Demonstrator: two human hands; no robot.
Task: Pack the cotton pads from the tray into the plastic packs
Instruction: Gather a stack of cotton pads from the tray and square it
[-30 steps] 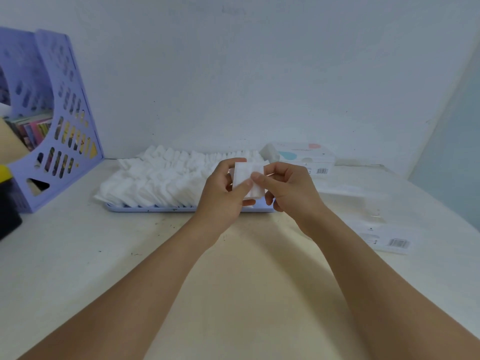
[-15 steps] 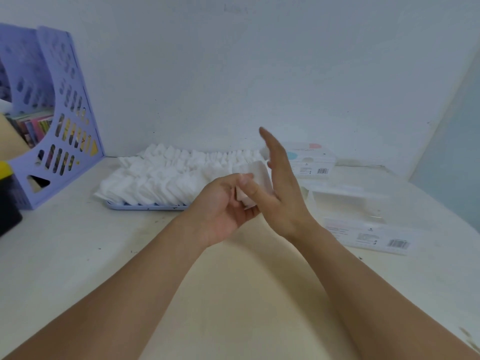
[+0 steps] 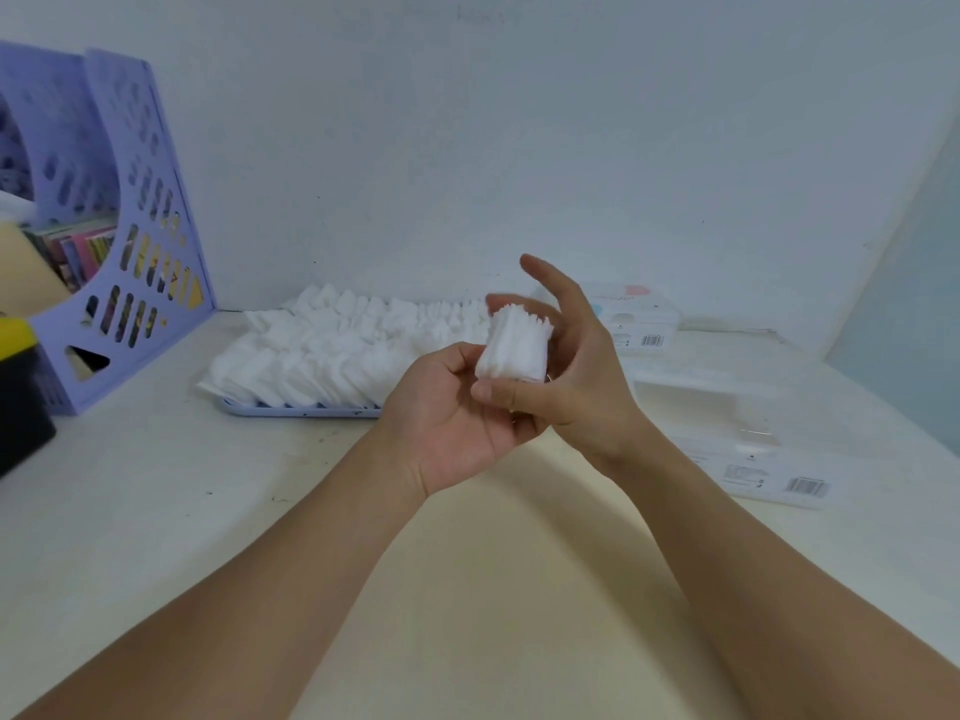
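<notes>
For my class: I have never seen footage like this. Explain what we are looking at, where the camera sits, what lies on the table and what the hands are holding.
There is no machine here. The camera is worn on a person's head and looks forward and down, so the two bare arms reach in from the bottom edge.

The left hand and the right hand meet in the middle and hold a small stack of cotton pads between them. The right thumb presses on the stack while its forefinger sticks up.

Behind the hands, on the pale table, lies a blue tray heaped with more white cotton pads. To the right lie clear plastic packs with barcode labels, and one more pack against the wall. On the left stands a purple file rack holding books, and a yellow and black object is cut off at the edge.
</notes>
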